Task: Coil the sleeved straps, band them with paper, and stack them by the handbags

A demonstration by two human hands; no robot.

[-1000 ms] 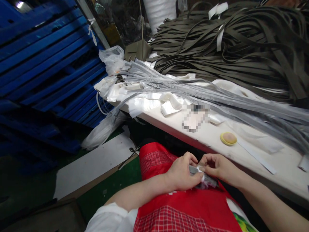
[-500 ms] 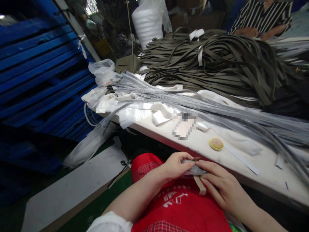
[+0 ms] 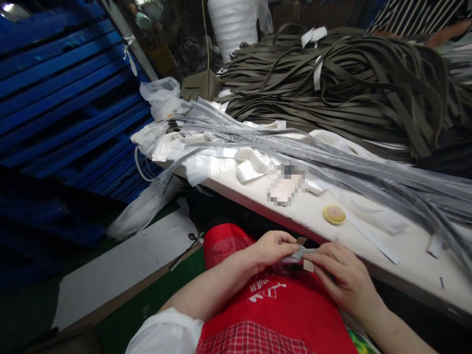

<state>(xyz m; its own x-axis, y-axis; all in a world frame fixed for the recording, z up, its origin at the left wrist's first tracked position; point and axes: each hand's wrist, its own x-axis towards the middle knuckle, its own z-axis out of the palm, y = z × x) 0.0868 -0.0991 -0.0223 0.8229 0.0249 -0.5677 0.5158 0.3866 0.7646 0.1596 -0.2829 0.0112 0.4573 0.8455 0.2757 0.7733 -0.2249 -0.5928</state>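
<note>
Over the lap of a red apron, both hands are closed on one small clear plastic sleeve. My left hand pinches its left side between thumb and fingers. My right hand grips the other side, fingers bent over it. A short brown strap end sticks up between the hands. Just below, a tan strap end shows at the right fingertips. Whether these two ends belong to one strap is hidden by the fingers.
A white table carries long clear plastic sleeves, a heap of dark olive straps and a round yellow-rimmed object. Blue slats stand at left, above a grey board. Another person's striped sleeve appears at far right.
The tan strap end hung lower below the hands before; now less of it shows. The brown end stands up more. My right hand's fingers have curled more, and the view has shifted slightly.
</note>
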